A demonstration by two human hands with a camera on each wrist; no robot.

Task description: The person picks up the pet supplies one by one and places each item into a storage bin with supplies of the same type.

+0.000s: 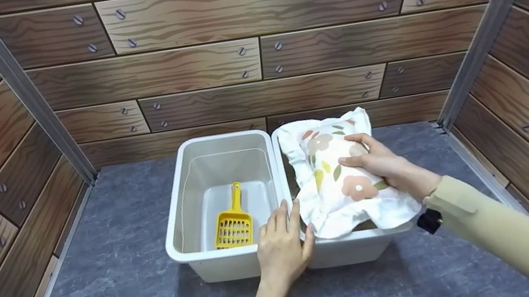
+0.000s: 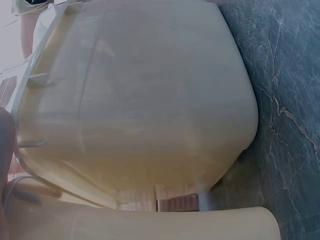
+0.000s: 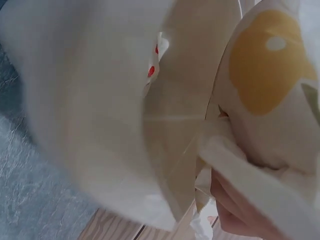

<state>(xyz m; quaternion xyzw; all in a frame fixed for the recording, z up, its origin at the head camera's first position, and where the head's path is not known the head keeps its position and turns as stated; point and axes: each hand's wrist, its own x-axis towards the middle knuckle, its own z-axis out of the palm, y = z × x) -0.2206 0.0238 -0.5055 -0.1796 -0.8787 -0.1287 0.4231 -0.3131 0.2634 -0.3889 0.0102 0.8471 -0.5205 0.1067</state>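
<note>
My right hand (image 1: 376, 159) grips a small white cushion (image 1: 329, 212) with a ruffled edge and printed flowers. The cushion lies tilted over the mouth of the right-hand beige bin (image 1: 348, 254), hiding most of its inside. In the right wrist view, fingers (image 3: 235, 212) curl at the cloth beside the bin wall. My left hand (image 1: 281, 245) rests, fingers extended, on the front rims where the two bins meet. Inside the left-hand bin (image 1: 224, 267) lies a yellow slotted litter scoop (image 1: 234, 226), handle toward the back.
Both bins stand side by side on a grey marbled surface (image 1: 105, 277). Wood-patterned panels (image 1: 254, 8) enclose the back and sides, with metal posts (image 1: 23, 95) at the corners. A white item with red spots (image 3: 154, 65) shows inside the bin in the right wrist view.
</note>
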